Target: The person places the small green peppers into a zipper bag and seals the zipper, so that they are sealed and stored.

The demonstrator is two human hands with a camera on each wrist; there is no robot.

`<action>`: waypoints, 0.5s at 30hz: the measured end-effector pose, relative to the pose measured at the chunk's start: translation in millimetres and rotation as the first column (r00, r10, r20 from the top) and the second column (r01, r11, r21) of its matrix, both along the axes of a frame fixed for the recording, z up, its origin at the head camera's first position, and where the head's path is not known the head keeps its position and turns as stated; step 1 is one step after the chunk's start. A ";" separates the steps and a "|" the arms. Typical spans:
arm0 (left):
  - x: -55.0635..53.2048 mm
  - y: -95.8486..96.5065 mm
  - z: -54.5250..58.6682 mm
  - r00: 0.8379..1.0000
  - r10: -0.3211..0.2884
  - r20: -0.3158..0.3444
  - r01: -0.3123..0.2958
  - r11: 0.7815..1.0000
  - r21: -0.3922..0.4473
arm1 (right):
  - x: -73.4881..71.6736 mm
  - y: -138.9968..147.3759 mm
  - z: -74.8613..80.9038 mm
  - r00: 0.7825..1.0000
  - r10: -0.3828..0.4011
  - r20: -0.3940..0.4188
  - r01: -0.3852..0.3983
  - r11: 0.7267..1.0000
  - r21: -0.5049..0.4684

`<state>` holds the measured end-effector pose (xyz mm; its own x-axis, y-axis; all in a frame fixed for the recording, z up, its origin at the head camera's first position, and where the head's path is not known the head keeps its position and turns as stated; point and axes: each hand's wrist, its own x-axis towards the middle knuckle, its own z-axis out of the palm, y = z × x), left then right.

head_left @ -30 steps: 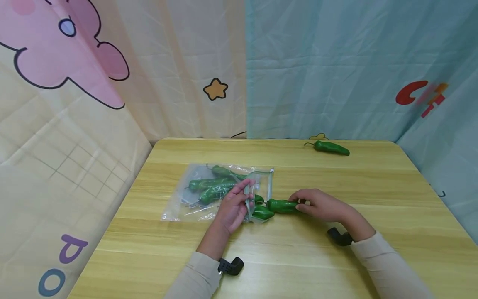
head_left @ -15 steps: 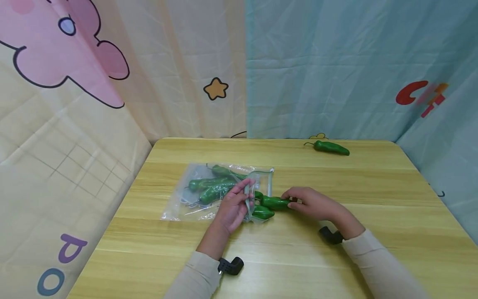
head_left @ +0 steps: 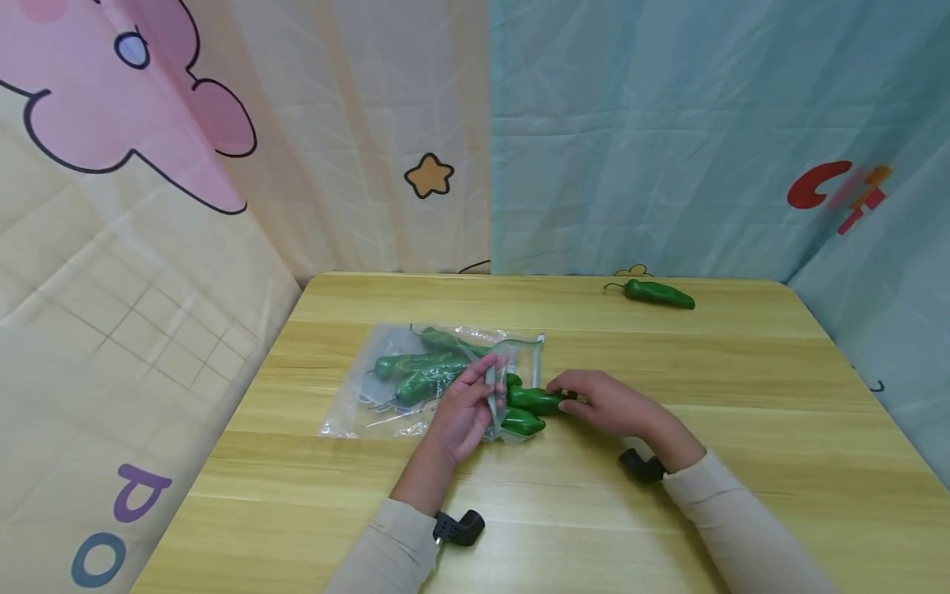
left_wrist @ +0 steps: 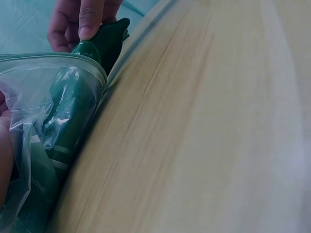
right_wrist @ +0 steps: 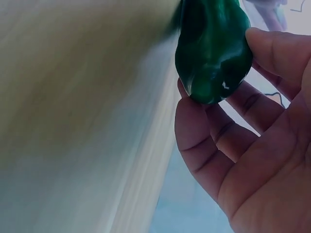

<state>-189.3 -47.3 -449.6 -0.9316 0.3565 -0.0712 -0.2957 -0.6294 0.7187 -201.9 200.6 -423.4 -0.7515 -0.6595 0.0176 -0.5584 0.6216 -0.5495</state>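
A clear zip bag (head_left: 352,417) lies flat on the table with several green peppers (head_left: 419,365) inside, its mouth facing right. My left hand (head_left: 458,412) holds the upper layer of the bag's mouth between thumb and fingers, raising it. My right hand (head_left: 609,404) grips the blunt end of another green pepper (head_left: 536,401), whose front end is inside the mouth. Just below, a second pepper (head_left: 523,421) pokes its tip out of the opening. In the right wrist view, thumb and fingertips close round the gripped pepper (right_wrist: 214,53). The left wrist view shows the rim (left_wrist: 92,60) arched over a pepper.
One loose green pepper (head_left: 659,294) lies near the back edge of the wooden table (head_left: 742,396), right of centre. Printed curtains (head_left: 631,140) hang behind the table and along both sides. A black wrist camera (head_left: 460,528) sits on the left wrist.
My right hand has moved left, pushing its pepper from outside the bag's mouth partly into it. My left hand and the bag have stayed in place.
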 end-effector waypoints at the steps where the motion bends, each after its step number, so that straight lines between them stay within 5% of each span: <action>1: 0.0 -0.2 0.1 1.000 -0.004 -0.001 0.004 1.000 0.001 | -0.6 -1.6 -0.4 1.000 0.000 0.001 0.000 1.000 0.001; 15: 0.9 -0.9 0.8 1.000 -0.011 -0.012 0.011 1.000 0.002 | -10.7 -25.4 -5.7 0.999 0.044 -0.009 -0.044 0.999 -0.010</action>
<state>-188.4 -48.1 -448.7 -0.9283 0.3672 -0.0591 -0.2942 -0.6278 0.7206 -212.5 175.1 -429.1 -0.7218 -0.6915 0.0306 -0.5894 0.5908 -0.5509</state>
